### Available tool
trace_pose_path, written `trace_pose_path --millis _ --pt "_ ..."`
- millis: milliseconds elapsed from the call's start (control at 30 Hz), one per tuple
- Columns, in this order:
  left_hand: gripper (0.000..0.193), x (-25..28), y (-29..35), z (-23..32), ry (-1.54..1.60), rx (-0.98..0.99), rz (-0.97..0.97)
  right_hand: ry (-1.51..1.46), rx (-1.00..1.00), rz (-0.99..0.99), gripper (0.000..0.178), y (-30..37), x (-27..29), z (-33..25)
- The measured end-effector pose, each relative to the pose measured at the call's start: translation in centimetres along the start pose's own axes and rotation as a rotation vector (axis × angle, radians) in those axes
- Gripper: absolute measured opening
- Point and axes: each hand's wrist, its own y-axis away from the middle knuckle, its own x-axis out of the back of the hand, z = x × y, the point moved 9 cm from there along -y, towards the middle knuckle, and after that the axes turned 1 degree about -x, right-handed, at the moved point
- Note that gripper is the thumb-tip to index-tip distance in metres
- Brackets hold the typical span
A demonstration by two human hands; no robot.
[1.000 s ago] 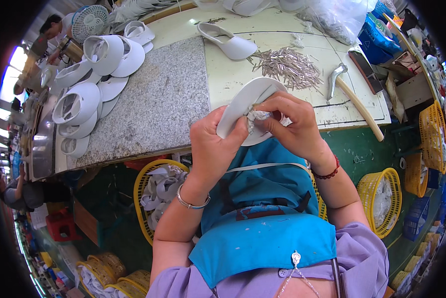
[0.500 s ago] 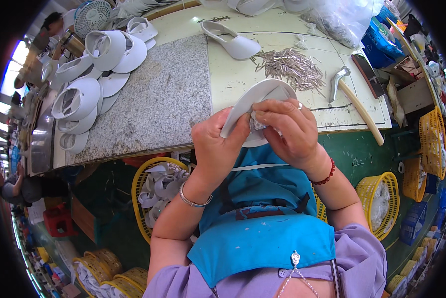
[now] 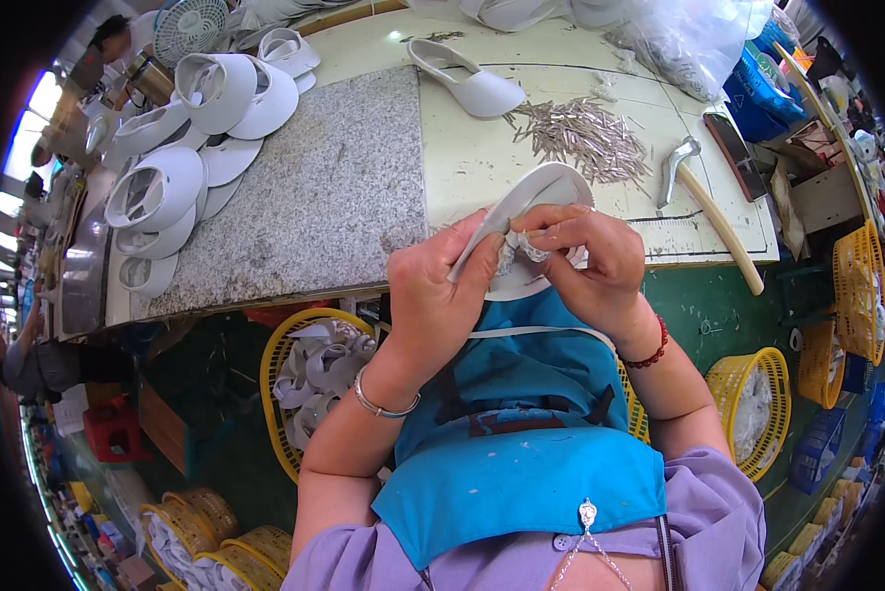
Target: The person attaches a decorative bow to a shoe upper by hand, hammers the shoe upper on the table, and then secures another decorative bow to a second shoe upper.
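A white shoe upper (image 3: pixel 553 189) is held up at the near edge of the bench, tilted with its opening toward me. My left hand (image 3: pixel 433 281) grips its left edge, thumb pressed inside. My right hand (image 3: pixel 600 264) is closed, thumb and fingertips pinching at crumpled whitish material (image 3: pixel 533 248) inside the upper. What this material is made of is hard to make out. A thin white strap (image 3: pixel 531 331) hangs below the hands against my blue apron (image 3: pixel 521 463).
White uppers (image 3: pixel 157 192) are stacked left of a grey stone slab (image 3: pixel 314 177). Beyond my hands lie another upper (image 3: pixel 472 87), a heap of thin metallic strips (image 3: pixel 590 143), a wooden-handled hammer (image 3: pixel 714 217) and a dark block (image 3: pixel 736 158). Yellow baskets (image 3: pixel 277 394) stand below.
My right fingers have shifted slightly right and curled more, uncovering more of the crumpled material. My left hand keeps its grip on the upper. The whole view has shifted slightly.
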Motion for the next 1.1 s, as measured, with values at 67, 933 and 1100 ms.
trace_pose_path --millis 67,933,1100 --pt "0.018 -0.1 -0.1 0.4 -0.027 -0.026 -0.029 -0.027 -0.023 -0.022 0.022 -0.1 0.0 0.2" --pt "0.026 -0.5 -0.1 0.7 -0.064 -0.135 -0.07 -0.007 -0.089 -0.007 0.021 0.0 1.1 1.2" --pt "0.026 -0.4 -0.2 1.8 -0.083 -0.181 -0.073 0.326 0.049 0.029 0.023 -1.0 1.6 -1.6"
